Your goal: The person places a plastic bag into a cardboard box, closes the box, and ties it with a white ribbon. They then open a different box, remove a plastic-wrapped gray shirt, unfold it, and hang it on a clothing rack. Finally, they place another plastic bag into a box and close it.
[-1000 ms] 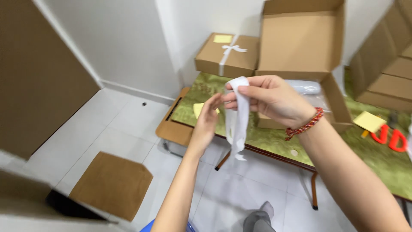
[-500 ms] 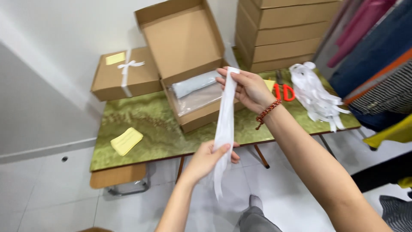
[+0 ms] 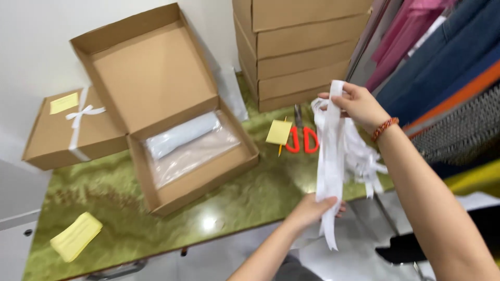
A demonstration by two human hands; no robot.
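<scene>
Holding the white ribbon point(image 3: 330, 156) stretched over the green table point(image 3: 245, 203), my right hand point(image 3: 354, 104) pinches its top, my left hand point(image 3: 312, 211) grips lower; it may slip if 1 grip loosens.

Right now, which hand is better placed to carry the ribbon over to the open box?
Likely the left hand: it pinches the lower ribbon and sits nearer the open box. The right hand holds the top end, farther off.
</scene>
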